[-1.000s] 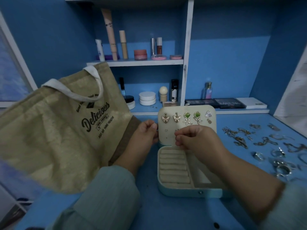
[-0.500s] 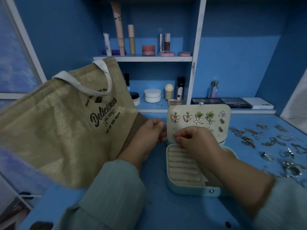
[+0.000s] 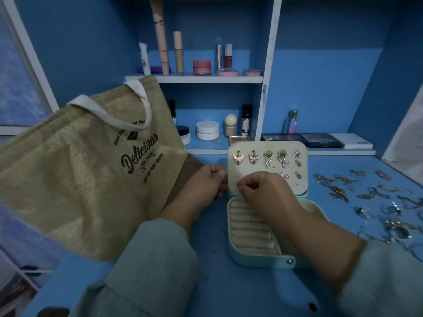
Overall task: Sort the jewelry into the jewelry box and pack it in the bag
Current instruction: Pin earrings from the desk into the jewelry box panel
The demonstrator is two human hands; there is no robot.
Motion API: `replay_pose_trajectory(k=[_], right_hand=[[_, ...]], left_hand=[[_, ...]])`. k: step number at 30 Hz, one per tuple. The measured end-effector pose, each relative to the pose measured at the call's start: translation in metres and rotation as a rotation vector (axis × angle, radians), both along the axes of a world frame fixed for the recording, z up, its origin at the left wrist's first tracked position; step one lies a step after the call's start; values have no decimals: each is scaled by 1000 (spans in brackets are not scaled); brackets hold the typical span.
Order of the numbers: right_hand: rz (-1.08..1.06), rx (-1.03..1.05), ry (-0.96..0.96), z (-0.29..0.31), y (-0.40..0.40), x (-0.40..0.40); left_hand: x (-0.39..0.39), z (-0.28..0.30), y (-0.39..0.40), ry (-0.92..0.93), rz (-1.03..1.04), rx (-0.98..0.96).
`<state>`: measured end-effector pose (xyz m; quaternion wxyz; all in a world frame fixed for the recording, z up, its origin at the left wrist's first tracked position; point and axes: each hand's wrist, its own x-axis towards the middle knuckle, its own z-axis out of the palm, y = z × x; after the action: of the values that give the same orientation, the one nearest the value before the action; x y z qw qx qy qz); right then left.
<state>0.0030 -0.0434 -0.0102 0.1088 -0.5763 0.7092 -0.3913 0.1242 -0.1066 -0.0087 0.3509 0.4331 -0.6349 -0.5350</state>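
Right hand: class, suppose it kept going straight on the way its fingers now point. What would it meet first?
The right hand has its fingertips pinched up against the lower left of the earring panel in the jewelry box lid. Going on, it would most likely press into that panel first, though depth is hard to judge from this one view.

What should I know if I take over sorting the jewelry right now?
Left hand: holds the left edge of the jewelry box lid, keeping it upright.
Right hand: fingers pinched at the lid's lower row; what they hold is hidden.
Done: butterfly earrings, green flower earrings and two silver triangle studs sit on the lid.
Left: the ring rolls in the box base hold nothing; loose rings and chains lie on the table to the right. Then shut the box and pack it in the burlap bag on the left.
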Motion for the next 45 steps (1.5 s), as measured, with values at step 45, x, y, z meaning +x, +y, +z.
replay_pose_trajectory(k=[45], right_hand=[[-58, -7, 168, 1, 8, 9]], left_hand=[[7, -1, -4, -78, -87, 1]])
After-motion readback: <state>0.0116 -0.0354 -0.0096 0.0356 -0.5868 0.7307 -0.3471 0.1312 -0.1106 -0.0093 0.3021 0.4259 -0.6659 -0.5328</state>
